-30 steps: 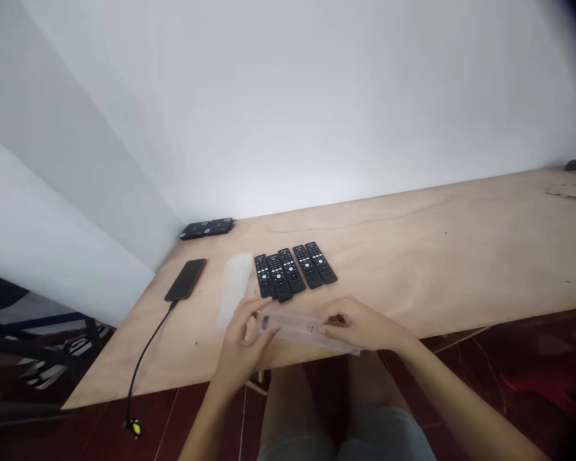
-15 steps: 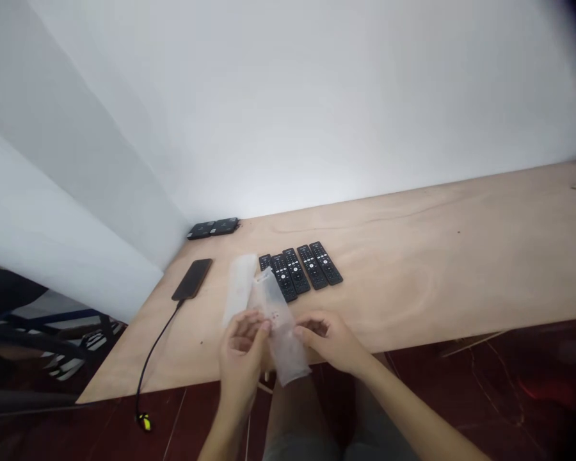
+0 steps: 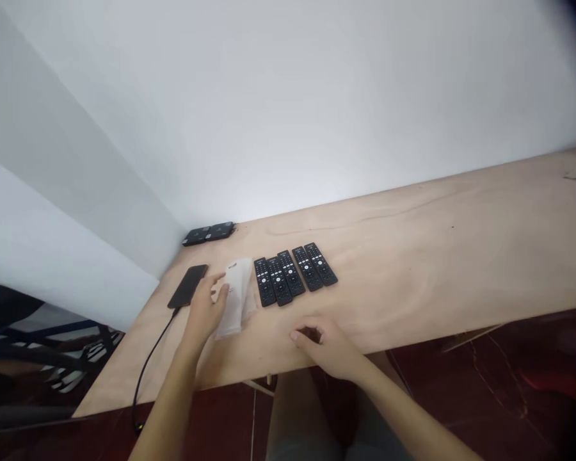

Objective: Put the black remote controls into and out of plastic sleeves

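The translucent plastic sleeves (image 3: 237, 291) lie flat, overlapping, at the fingertips of the left hand (image 3: 207, 306); small red marks show beside its thumb, and a dark mark sits beyond its forefinger. That thumb and forefinger stand apart, a gap between them, over the sleeves' left edge. The right hand (image 3: 324, 346) is near the table's front edge, its thumb and forefinger curled toward each other in a loose loop; whether their tips meet is too small to tell.

To the right of the left fingers, and just beyond the right ones, five black remote controls (image 3: 290, 273) lie in a slanted row, buttons up, the two farthest right set slightly off from the other three.

Just left of the left fingers is a dark phone (image 3: 187, 287), its black cable (image 3: 148, 362) running from the near end past the table edge. Well beyond those fingers, two flat black boxes (image 3: 208, 234) sit side by side against the white wall (image 3: 340, 96). The wooden table (image 3: 413, 262) stretches out to the right of both hands' fingers, above a dark red floor (image 3: 225, 422).
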Demonstrator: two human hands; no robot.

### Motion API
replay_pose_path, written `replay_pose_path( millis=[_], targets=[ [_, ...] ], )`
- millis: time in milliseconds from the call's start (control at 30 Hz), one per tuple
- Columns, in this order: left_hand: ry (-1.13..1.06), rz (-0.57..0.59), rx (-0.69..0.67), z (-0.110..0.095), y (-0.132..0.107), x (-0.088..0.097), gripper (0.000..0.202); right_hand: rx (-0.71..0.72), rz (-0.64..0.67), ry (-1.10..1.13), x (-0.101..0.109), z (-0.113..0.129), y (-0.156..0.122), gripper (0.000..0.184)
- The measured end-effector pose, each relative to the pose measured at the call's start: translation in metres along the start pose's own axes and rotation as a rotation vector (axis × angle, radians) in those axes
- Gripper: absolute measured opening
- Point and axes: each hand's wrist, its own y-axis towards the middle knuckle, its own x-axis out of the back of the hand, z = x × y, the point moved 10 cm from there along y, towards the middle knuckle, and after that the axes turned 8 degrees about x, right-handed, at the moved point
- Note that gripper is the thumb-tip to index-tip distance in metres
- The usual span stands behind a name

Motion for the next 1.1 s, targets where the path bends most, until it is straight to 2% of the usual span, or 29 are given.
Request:
replay_pose_path(
  millis=[167,267,333,433,500,600,667,733,833,933,1100],
  targets=[
    [0.130,0.203,-0.148,-0.020,-0.001,-0.029,0.039,0.005,-0.007,-0.026,0.001,0.002,-0.002,0.020],
    [0.179,0.163,-0.189,-0.037,-0.008,-0.028,0.037,-0.008,-0.001,-0.027,-0.001,-0.002,-0.003,0.020],
    [0.190,0.125,-0.224,-0.056,-0.021,-0.030,0.039,0.008,-0.020,-0.012,0.001,-0.004,0.000,0.020],
    [0.172,0.205,-0.307,-0.087,-0.051,-0.055,0.046,0.095,-0.114,-0.098,0.020,-0.001,0.012,0.020],
    [0.181,0.242,-0.336,-0.099,-0.068,-0.078,0.052,0.180,-0.141,-0.322,0.037,0.005,0.021,0.022],
    [0.184,0.242,-0.303,-0.096,-0.076,-0.104,0.055,0.204,-0.050,-0.725,0.056,0.001,0.037,0.052],
    [0.165,0.238,-0.264,-0.089,-0.074,-0.114,0.048,0.157,0.056,-0.866,0.066,-0.012,0.044,0.063],
    [0.146,0.240,-0.256,-0.084,-0.072,-0.118,0.042,0.139,0.129,-0.934,0.072,-0.023,0.047,0.059],
    [0.128,0.266,-0.286,-0.085,-0.073,-0.120,0.040,0.191,0.169,-0.989,0.072,-0.029,0.045,0.050],
    [0.136,0.291,-0.319,-0.092,-0.079,-0.120,0.040,0.232,0.161,-1.007,0.070,-0.030,0.038,0.049],
    [0.163,0.354,-0.334,-0.106,-0.090,-0.124,0.041,0.220,0.121,-1.010,0.080,-0.023,0.020,0.047]
  ],
)
